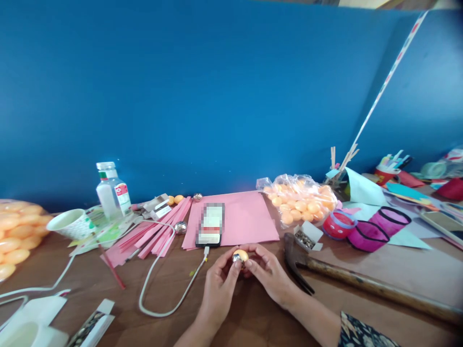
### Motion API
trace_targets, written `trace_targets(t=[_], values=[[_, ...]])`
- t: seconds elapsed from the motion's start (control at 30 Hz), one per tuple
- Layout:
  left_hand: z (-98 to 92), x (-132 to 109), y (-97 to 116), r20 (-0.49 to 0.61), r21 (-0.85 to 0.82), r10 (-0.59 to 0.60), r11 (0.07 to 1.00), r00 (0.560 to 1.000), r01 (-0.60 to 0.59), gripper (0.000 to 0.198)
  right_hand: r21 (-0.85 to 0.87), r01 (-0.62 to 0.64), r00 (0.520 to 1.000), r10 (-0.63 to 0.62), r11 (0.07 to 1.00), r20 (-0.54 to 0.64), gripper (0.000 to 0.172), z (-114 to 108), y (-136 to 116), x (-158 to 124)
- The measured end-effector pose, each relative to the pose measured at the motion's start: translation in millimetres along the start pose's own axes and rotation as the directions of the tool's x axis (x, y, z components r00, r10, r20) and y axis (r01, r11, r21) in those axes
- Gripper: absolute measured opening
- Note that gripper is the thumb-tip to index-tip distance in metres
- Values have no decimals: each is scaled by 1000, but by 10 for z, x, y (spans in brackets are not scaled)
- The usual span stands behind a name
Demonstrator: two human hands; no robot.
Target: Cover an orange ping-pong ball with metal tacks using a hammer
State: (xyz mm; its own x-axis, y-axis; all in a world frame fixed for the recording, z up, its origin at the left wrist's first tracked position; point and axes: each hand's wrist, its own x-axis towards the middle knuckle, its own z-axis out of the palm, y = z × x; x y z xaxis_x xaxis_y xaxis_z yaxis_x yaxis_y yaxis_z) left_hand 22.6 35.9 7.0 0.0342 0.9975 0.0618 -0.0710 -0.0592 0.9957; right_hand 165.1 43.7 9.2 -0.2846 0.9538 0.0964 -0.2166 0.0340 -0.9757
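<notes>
You had a small orange ball (pixel 243 253) with a silvery patch pinched between the fingers of both hands, left hand (pixel 221 277) and right hand (pixel 268 275), just nearer you than the phone (pixel 211 226). Pink sheets (pixel 249 217) lay under the phone; a white cable (pixel 164 314) met its near end. Right of the phone: bagged orange balls (pixel 300 200), small open box (pixel 307 236), hammer (pixel 361 279). Left of it: silver ball (pixel 180 227), pink strips (pixel 164 231), bottle (pixel 112 195).

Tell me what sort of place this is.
Probably a craft worktable, judging by the pink paper, the clear bag of orange balls and the wooden-handled tool lying on it.
</notes>
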Motion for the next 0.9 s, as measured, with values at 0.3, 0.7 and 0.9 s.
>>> trace_targets(t=[0.3, 0.7, 0.9], values=[[21, -5, 80, 64, -19, 2, 1000, 998, -1, 31, -142, 2, 1000, -5, 990, -20, 27, 9, -5, -6], [13, -11, 61, 63, -72, -16, 997, 998, 20, 31, -248, 73, 997, -75, 966, 1, 26, -21, -14, -6], [7, -13, 85, 63, -18, -8, 1000, 998, 9, 31, -264, 51, 998, -56, 963, -13, 30, -43, -15, 0]])
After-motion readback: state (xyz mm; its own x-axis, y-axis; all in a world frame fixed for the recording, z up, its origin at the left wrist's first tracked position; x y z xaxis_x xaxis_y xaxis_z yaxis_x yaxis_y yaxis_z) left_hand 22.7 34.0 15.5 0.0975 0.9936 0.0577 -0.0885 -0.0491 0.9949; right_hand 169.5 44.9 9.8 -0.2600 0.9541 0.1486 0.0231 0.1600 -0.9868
